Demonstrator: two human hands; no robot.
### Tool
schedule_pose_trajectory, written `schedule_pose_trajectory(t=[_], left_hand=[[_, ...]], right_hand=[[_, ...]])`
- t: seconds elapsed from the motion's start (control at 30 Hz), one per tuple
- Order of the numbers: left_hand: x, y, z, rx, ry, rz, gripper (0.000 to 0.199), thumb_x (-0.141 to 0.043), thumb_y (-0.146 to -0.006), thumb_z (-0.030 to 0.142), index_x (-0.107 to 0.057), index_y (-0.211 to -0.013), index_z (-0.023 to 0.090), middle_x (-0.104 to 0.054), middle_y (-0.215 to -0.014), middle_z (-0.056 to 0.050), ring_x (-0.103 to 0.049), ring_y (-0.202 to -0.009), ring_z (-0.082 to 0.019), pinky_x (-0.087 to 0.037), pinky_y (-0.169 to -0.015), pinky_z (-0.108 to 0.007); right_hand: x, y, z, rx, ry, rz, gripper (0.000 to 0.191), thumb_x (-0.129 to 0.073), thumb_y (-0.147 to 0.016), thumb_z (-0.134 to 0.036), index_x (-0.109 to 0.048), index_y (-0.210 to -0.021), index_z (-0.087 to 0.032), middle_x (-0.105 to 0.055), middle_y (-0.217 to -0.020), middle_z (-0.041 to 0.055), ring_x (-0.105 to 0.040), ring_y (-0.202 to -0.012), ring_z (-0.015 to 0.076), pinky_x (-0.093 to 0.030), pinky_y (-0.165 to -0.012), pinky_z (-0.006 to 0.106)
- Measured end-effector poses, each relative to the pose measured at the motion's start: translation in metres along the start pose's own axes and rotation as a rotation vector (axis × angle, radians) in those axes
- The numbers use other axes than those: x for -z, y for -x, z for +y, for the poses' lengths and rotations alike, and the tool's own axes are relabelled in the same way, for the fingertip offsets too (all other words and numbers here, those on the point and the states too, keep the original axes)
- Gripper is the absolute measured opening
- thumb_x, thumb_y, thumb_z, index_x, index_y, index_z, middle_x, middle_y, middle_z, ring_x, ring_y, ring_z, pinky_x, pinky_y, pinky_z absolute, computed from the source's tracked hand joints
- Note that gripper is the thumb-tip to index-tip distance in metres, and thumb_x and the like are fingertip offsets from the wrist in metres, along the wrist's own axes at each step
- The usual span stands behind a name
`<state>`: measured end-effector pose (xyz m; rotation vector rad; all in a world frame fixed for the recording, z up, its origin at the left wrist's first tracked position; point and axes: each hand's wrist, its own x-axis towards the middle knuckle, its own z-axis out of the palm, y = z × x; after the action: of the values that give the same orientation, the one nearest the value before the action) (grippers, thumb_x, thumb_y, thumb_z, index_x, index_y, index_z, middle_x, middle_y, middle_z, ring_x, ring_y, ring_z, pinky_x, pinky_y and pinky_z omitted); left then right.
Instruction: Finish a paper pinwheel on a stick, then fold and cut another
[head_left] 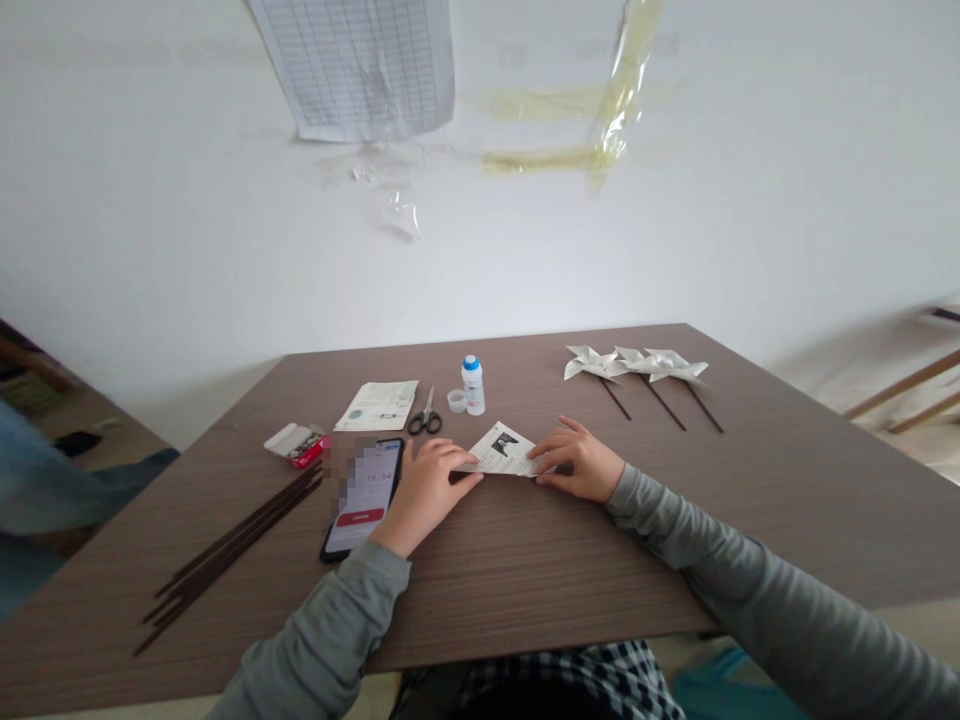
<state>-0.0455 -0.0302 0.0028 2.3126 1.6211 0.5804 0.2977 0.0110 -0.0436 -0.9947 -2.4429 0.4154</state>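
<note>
1. Evenly, two hands held a triangular paper flat on the table, its point facing the wall.
2. The left hand pinched the left corner, fingertips on top and thumb at the near edge.
3. The right hand pinched the right corner the same way, one finger lifted off the paper.
4. Just beyond the paper stood an upright white bottle with a blue top; a clear cap sat beside its left side.
5. Left of the cap lay the scissors, handles toward the person, then some printed sheets.
6. Beside the left hand, the phone lay face up, screen lit.
7. Farther left were an open red-and-white box and a bundle of dark sticks.
8. At the far right lay white paper pinwheels on dark sticks, overlapping.
9. A gridded sheet and yellowish tape clung to the wall.
</note>
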Motion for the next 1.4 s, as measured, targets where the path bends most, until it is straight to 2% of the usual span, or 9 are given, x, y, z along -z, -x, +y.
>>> schedule_pose_trajectory(t=[0.17, 0.37, 0.43, 0.5, 0.63, 0.73, 0.87, 1.1, 1.4], left_hand=[[-0.001, 0.0, -0.003, 0.003, 0.014, -0.007, 0.008, -0.098, -0.11, 0.037, -0.104, -0.106, 0.034, -0.102, -0.138, -0.01, -0.081, -0.16, -0.048, -0.035, -0.155, -0.087], [0.001, 0.0, -0.004, -0.021, -0.012, -0.004, 0.021, -0.09, -0.113, 0.036, -0.098, -0.095, 0.031, -0.102, -0.131, -0.011, -0.084, -0.153, -0.046, -0.044, -0.152, -0.081], [0.002, 0.001, -0.003, -0.006, -0.019, -0.003, 0.013, -0.089, -0.112, 0.034, -0.101, -0.108, 0.031, -0.101, -0.135, -0.012, -0.083, -0.153, -0.045, -0.044, -0.152, -0.08], [0.003, 0.002, -0.001, 0.005, -0.025, -0.012, 0.025, -0.088, -0.111, 0.031, -0.101, -0.133, 0.033, -0.099, -0.144, -0.012, -0.083, -0.155, -0.045, -0.042, -0.153, -0.081], [0.004, 0.005, 0.003, -0.023, -0.056, -0.062, 0.062, -0.082, -0.115, 0.025, -0.086, -0.174, 0.043, -0.094, -0.156, -0.009, -0.08, -0.159, -0.041, -0.038, -0.157, -0.079], [0.003, 0.006, 0.004, -0.045, -0.097, -0.109, 0.065, -0.074, -0.121, 0.025, -0.08, -0.182, 0.046, -0.091, -0.156, -0.009, -0.077, -0.162, -0.04, -0.033, -0.158, -0.08], [0.0, 0.007, 0.001, -0.066, -0.121, -0.14, 0.053, -0.071, -0.123, 0.028, -0.091, -0.169, 0.046, -0.086, -0.145, -0.009, -0.079, -0.149, -0.038, -0.033, -0.158, -0.082], [-0.001, 0.007, 0.001, -0.089, -0.105, -0.115, 0.039, -0.077, -0.124, 0.031, -0.102, -0.15, 0.046, -0.083, -0.136, -0.01, -0.079, -0.142, -0.037, -0.037, -0.156, -0.082], [0.002, 0.007, 0.013, -0.04, -0.112, -0.119, 0.032, -0.083, -0.123, 0.035, -0.103, -0.146, 0.041, -0.086, -0.139, -0.01, -0.081, -0.146, -0.04, -0.025, -0.16, -0.087]], right_hand=[[-0.001, 0.001, 0.001, 0.001, 0.001, -0.002, 0.01, -0.099, -0.114, -0.039, -0.102, -0.105, -0.035, -0.101, -0.135, 0.0102, -0.093, -0.132, 0.0364, -0.047, -0.148, 0.083], [-0.004, 0.001, -0.002, 0.016, -0.022, 0.007, 0.017, -0.098, -0.115, -0.042, -0.1, -0.101, -0.033, -0.102, -0.129, 0.0094, -0.096, -0.124, 0.0348, -0.05, -0.149, 0.078], [-0.004, 0.001, -0.004, 0.012, -0.026, 0.018, 0.014, -0.097, -0.115, -0.042, -0.099, -0.105, -0.032, -0.102, -0.128, 0.0098, -0.096, -0.124, 0.0349, -0.05, -0.149, 0.077], [-0.004, 0.002, -0.005, -0.002, -0.028, 0.034, 0.012, -0.098, -0.114, -0.042, -0.1, -0.12, -0.032, -0.101, -0.128, 0.0101, -0.096, -0.124, 0.035, -0.051, -0.149, 0.076], [-0.005, 0.003, -0.007, 0.006, -0.033, 0.044, 0.049, -0.096, -0.116, -0.04, -0.09, -0.164, -0.035, -0.101, -0.129, 0.0087, -0.094, -0.126, 0.0338, -0.05, -0.151, 0.074], [-0.005, 0.003, -0.009, 0.044, 0.001, 0.03, 0.045, -0.093, -0.118, -0.038, -0.092, -0.163, -0.037, -0.1, -0.131, 0.0086, -0.093, -0.124, 0.0335, -0.052, -0.149, 0.073], [-0.005, 0.003, -0.012, 0.069, 0.059, 0.019, 0.027, -0.094, -0.118, -0.04, -0.101, -0.144, -0.038, -0.098, -0.132, 0.0104, -0.091, -0.123, 0.0341, -0.06, -0.141, 0.067], [-0.003, 0.003, -0.018, 0.075, 0.083, -0.011, 0.03, -0.093, -0.117, -0.044, -0.102, -0.145, -0.034, -0.095, -0.134, 0.0134, -0.087, -0.12, 0.0343, -0.066, -0.126, 0.059], [-0.004, 0.003, -0.015, 0.066, 0.07, 0.008, 0.037, -0.08, -0.126, -0.042, -0.095, -0.158, -0.031, -0.094, -0.135, 0.014, -0.086, -0.127, 0.0348, -0.063, -0.135, 0.063]])
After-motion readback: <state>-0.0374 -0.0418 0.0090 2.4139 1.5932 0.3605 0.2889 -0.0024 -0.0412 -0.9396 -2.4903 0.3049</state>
